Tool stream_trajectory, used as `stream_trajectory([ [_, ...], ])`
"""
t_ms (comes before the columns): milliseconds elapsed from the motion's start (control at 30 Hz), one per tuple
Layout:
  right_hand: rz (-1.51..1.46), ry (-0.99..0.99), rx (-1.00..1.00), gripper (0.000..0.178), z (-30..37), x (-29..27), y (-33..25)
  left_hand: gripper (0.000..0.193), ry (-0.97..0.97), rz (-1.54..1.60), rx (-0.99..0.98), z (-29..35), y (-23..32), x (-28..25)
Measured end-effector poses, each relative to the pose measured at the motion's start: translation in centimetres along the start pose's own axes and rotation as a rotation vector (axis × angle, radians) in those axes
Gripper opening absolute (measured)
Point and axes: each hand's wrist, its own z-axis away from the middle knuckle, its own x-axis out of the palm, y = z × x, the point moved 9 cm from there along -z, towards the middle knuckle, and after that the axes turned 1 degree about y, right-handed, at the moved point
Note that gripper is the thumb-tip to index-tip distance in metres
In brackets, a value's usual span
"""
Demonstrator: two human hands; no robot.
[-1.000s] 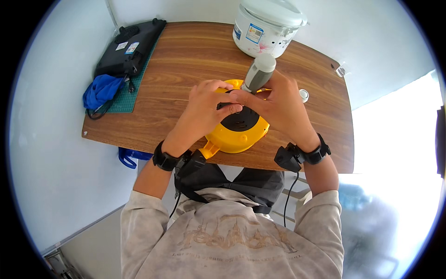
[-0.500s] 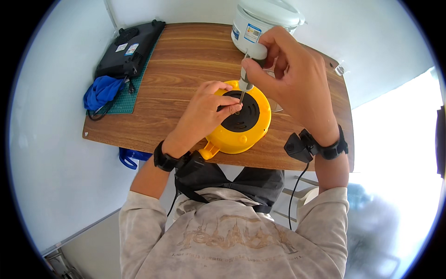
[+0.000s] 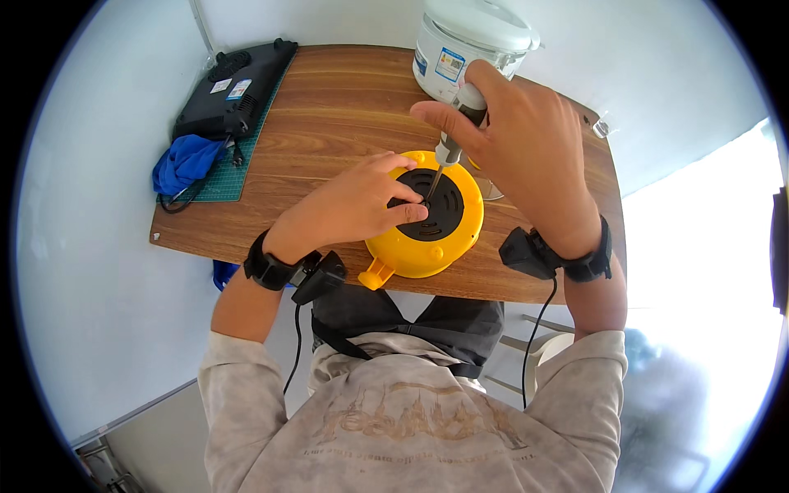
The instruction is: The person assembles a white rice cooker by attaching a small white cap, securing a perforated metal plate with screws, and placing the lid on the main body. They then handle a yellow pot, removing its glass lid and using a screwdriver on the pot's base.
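A round yellow appliance housing (image 3: 394, 251) with a stubby handle lies on the wooden table in front of me. Set in its middle is a black slotted disc (image 3: 444, 218). My right hand (image 3: 526, 135) grips the handle of a grey-and-white screwdriver (image 3: 448, 152), whose slanted metal shaft reaches down to the disc's centre. My left hand (image 3: 353, 201) rests on the housing from the left, its thumb and fingers parted beside the screwdriver's tip. A screw under the tip is too small to make out.
At the back right stands a white lidded cooker (image 3: 468, 49). A black flat appliance (image 3: 234, 86) and a bunched blue cloth (image 3: 185, 160) lie on a green cutting mat (image 3: 222, 181) at the left. The table's near edge (image 3: 477, 289) is close to my body.
My left thumb and fingers have loosened from around the screwdriver's shaft. The screwdriver now leans further right, and my right thumb has stretched out across its handle.
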Motion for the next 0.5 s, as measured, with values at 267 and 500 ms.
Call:
stream_trajectory([
  [267, -0.121, -0.027, -0.011, 0.040, 0.5, 0.5, -0.9, 0.031, 0.002, -0.066, 0.049, -0.1, 0.6, -0.3],
  [500, -0.382, -0.229, -0.028, 0.032, 0.4, 0.9, -1.8, 0.033, -0.053, -0.128, 0.028, -0.7, 1.2, -0.6],
])
